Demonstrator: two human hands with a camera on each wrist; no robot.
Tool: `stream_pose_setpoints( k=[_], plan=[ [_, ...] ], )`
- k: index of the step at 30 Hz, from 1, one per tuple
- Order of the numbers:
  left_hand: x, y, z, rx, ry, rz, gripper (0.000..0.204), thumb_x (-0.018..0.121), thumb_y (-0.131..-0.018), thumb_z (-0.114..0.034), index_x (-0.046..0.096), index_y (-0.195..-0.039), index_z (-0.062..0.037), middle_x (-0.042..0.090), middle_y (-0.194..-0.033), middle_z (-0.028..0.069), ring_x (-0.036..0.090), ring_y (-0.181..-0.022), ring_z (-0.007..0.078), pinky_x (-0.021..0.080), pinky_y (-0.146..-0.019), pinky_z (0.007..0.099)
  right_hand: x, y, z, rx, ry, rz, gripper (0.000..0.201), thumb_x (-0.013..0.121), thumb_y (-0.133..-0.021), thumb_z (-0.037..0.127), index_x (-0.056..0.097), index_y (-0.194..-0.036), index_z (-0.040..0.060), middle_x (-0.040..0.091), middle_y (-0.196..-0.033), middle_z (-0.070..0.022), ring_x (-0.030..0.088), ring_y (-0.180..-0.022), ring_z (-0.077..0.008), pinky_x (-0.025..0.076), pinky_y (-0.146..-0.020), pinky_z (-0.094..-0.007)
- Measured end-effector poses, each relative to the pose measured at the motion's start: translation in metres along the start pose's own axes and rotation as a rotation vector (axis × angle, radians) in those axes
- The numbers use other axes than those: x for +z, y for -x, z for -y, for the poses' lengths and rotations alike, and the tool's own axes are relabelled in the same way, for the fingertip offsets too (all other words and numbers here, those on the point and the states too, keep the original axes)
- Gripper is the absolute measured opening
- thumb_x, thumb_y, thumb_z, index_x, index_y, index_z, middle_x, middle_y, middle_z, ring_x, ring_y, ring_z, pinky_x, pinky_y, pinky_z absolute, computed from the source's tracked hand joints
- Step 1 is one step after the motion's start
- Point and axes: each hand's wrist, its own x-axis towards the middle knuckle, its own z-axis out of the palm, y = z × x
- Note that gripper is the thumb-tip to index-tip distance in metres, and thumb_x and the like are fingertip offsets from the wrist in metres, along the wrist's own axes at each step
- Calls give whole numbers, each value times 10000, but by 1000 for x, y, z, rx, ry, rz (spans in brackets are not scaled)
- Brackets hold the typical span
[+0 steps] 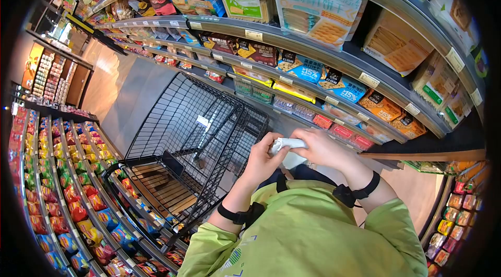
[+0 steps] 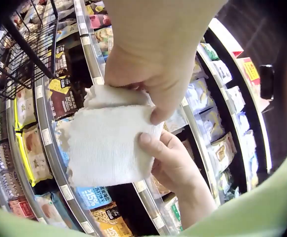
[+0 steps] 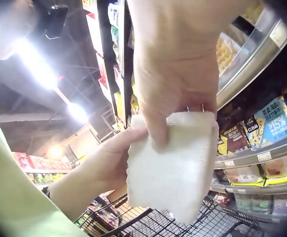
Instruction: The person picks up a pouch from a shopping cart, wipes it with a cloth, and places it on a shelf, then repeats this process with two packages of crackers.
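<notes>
A folded white cloth [image 2: 109, 143] with a fine ribbed texture and frayed edges is held between both hands in front of the green shirt. My left hand [image 1: 263, 159] pinches one side of it, thumb on the near face and fingers behind. On the other side, my right hand [image 1: 319, 147] grips the cloth the same way, its thumb [image 3: 157, 129] pressed flat against the fabric. The two thumbs lie close together at one edge in the left wrist view. Folded layers show along the top, and the fingers behind the cloth are mostly hidden.
A black wire shopping cart [image 1: 182, 125] stands left of the hands, with a wooden-looking board [image 1: 164, 185] low in it. Ahead, curved shelves [image 1: 250, 34] carry packaged crackers with price tags. Another shelf of colourful snack bags [image 1: 78, 209] runs along the lower left.
</notes>
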Motion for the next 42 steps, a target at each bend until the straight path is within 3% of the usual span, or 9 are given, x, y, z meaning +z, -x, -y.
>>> stream_pose_setpoints(
  k=[4, 11, 14, 19, 23, 28, 33, 41, 42],
  plan=[
    [13, -1, 3, 98, 77, 22, 300, 667, -776, -46, 534, -1043, -16, 601, -877, 48, 551, -785, 84, 456, -683, 230, 2, 7, -23, -50, -11, -41, 302, 676, -739, 175, 541, -977, 44, 618, -904, -165, 603, -863, -340, 476, -717, -404],
    [32, -3, 17, -38, 36, 49, 395, 644, -771, 20, 497, -1136, -19, 596, -990, 60, 565, -911, 118, 466, -761, 251, 7, 12, -66, 81, -236, 113, 270, 678, -754, 182, 597, -944, 8, 637, -867, -185, 623, -798, -320, 477, -697, -376],
    [28, -2, 9, 20, -113, -48, 476, 650, -782, -36, 478, -1226, -53, 564, -1148, 95, 529, -1065, 178, 434, -881, 318, -4, 12, -122, 221, -166, -112, 298, 684, -743, 206, 620, -961, 13, 643, -865, -188, 634, -798, -308, 483, -711, -380],
    [10, 17, 24, -70, -39, -114, 335, 577, -836, -3, 517, -1166, -16, 592, -1078, 71, 567, -989, 144, 450, -858, 275, -45, 9, -247, 291, 343, -456, 253, 659, -730, 165, 601, -924, 14, 609, -930, -221, 604, -850, -377, 483, -750, -445],
    [4, 42, 32, -144, -45, -223, 259, 564, -861, -12, 538, -1117, 5, 602, -1047, 63, 578, -954, 125, 460, -837, 264, -83, -8, -287, 462, 398, -441, 344, 621, -728, 122, 543, -1042, 7, 576, -1021, -255, 562, -958, -407, 450, -841, -471],
    [4, 71, 35, -212, -24, -365, 242, 544, -878, -13, 544, -1119, -1, 633, -982, 49, 584, -911, 99, 452, -784, 221, -106, -33, -315, 681, 568, -278, 490, 627, -766, 205, 484, -1196, 21, 550, -1143, -257, 540, -1055, -399, 438, -897, -443],
    [8, 92, 45, -246, -22, -459, 231, 554, -880, -43, 555, -1105, 9, 649, -969, 65, 625, -891, 131, 481, -798, 248, -98, -42, -332, 718, 664, -166, 887, 697, -718, 255, 182, -1420, 81, 247, -1439, -220, 272, -1320, -361, 267, -1076, -403],
    [19, 92, 38, -265, 0, -487, 248, 555, -875, -43, 546, -1118, 7, 647, -1004, 92, 621, -936, 143, 480, -797, 257, -101, -42, -282, 654, 689, -159, 1027, 762, -645, 244, 120, -1427, 63, 277, -1432, -206, 287, -1313, -374, 288, -1067, -392],
    [19, 90, 35, -264, 1, -483, 250, 557, -873, -42, 547, -1117, 8, 646, -1007, 97, 621, -946, 151, 481, -802, 262, -98, -40, -284, 651, 753, -188, 1000, 762, -642, 246, 149, -1407, 45, 324, -1396, -228, 395, -1246, -367, 369, -1008, -403]
  ],
)
